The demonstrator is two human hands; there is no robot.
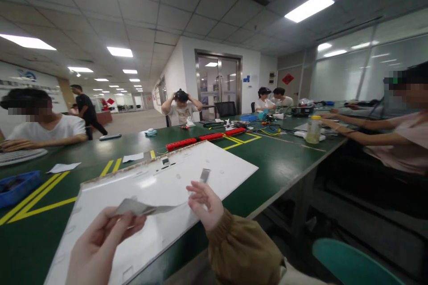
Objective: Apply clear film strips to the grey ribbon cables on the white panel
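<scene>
Pinching a thin grey strip (132, 207) between thumb and fingers of the left hand (96, 242), above the white panel (167, 229) lying along the desk's (277, 158) near edge. Holding the right hand (207, 207) with fingers parted beside the strip's other end; cannot tell whether touching. Facing red bars (182, 144) beyond the panel's far edge.

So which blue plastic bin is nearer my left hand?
The blue bin at the picture's left edge; the other bin sits far from your left hand, beyond the segmented red strip.
</scene>
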